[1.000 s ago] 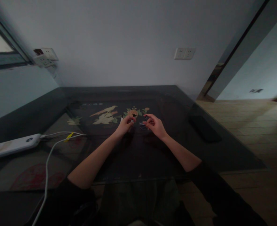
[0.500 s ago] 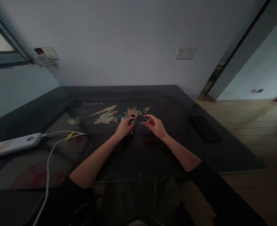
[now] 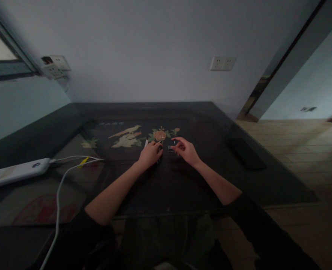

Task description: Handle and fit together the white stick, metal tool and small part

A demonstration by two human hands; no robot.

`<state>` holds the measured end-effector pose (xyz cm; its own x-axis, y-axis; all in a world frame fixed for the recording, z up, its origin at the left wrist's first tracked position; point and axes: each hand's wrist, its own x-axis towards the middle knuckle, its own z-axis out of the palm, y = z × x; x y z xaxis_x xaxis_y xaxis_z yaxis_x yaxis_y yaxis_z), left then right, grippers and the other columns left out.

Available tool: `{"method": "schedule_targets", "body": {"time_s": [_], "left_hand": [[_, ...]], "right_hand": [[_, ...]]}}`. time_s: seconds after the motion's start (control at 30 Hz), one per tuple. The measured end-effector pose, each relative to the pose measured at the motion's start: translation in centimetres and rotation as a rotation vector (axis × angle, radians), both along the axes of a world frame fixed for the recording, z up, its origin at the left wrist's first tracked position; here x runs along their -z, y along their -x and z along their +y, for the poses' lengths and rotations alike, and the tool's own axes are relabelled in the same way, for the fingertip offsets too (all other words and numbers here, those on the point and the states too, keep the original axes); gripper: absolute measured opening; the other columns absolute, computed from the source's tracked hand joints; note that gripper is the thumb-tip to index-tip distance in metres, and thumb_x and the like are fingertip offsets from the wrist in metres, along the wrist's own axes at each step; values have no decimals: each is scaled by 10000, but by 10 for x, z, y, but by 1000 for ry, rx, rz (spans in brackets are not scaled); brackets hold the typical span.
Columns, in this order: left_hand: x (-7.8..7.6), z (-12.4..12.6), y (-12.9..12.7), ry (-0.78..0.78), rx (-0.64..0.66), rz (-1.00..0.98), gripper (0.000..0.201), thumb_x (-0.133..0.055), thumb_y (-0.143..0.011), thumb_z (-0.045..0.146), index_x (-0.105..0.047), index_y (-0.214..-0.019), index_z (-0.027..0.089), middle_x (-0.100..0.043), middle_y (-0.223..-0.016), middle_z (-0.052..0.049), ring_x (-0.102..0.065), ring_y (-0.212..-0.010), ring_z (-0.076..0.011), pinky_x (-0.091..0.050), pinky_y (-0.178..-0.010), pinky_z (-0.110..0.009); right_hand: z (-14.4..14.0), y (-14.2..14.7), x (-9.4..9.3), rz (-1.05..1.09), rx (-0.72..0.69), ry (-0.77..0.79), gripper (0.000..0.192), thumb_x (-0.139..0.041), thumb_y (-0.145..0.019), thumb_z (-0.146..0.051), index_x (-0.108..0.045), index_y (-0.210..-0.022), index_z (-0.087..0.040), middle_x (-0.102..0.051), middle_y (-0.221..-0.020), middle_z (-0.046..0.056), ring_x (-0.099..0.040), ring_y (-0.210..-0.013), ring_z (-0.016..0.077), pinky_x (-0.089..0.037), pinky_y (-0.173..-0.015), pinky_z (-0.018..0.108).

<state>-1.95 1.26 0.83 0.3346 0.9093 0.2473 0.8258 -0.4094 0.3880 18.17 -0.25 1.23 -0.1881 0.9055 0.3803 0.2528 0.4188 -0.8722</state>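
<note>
My left hand (image 3: 150, 153) rests on a dark glass table (image 3: 154, 187), its fingers closed around a small thin stick-like piece (image 3: 158, 158). A thin white piece (image 3: 146, 142) lies just beyond its knuckles. My right hand (image 3: 186, 150) hovers a little to the right with its fingers curved. Its thumb and forefinger tips are at a small dark box (image 3: 171, 150) with shiny parts that stands on the table between the hands. In the dim light I cannot make out whether the fingers grip the box. A bird-and-flower inlay (image 3: 132, 137) shows under the glass beyond both hands.
A white power bank (image 3: 16, 172) lies at the left with white cables (image 3: 57, 195) and a yellow tie (image 3: 83, 162). A flat black object (image 3: 245, 153) sits near the table's right edge. Wall sockets (image 3: 221, 63) are behind; a wooden floor (image 3: 304, 150) lies to the right.
My left hand has lowered and drawn slightly toward me with the thin piece, uncovering the flower inlay. My right hand has barely moved.
</note>
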Motion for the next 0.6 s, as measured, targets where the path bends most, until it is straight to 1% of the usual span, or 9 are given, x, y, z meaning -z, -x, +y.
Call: {"method": "schedule_targets", "body": {"time_s": [0.13,0.27,0.33,0.47,0.53,0.6], "left_hand": [[2,0,-1,4,6,30,232,-547,-905,254,-642,-1109,193,-597,-1041,-119,-590,-1037,-293,-466,-904,-403],[0,0,1,0,-13,85,263,-544,-919,285,-601,-1162,198,-593,-1056,-110,-597,-1015,-263,-473,-887,-367],[-1,0,2,7,-27,98,276,-546,-922,297,-590,-1170,185,-594,-1064,-116,-599,-1014,-262,-475,-884,-365],[-6,2,3,-63,-25,83,268,-549,-920,275,-587,-1162,167,-593,-1082,-132,-597,-1027,-283,-475,-887,-391],[-8,2,3,-126,14,35,261,-565,-905,239,-584,-1159,179,-600,-1084,-120,-597,-1032,-274,-475,-897,-385],[-10,2,1,-179,102,-40,287,-574,-895,214,-574,-1181,195,-605,-1110,-108,-599,-1040,-253,-477,-909,-365]], "right_hand": [[0,0,0,-7,-2,0,499,-684,-786,-537,-624,-1117,-168,-594,-668,-17,-521,-517,113,-429,-520,252],[1,0,1,-13,-8,-2,502,-685,-791,-526,-620,-1123,-155,-592,-666,-17,-523,-514,115,-426,-522,253],[1,0,2,-11,-6,-5,504,-687,-789,-528,-622,-1123,-155,-591,-667,-18,-523,-515,115,-426,-522,253],[2,-1,2,-18,-6,-11,492,-692,-786,-526,-629,-1114,-165,-599,-674,-14,-532,-525,119,-431,-527,252],[1,0,2,-28,-11,-11,474,-701,-779,-518,-637,-1094,-170,-598,-672,-15,-537,-535,122,-432,-531,252],[1,1,3,-22,-27,2,464,-718,-762,-511,-643,-1069,-171,-592,-663,-19,-537,-536,124,-431,-528,254]]}}
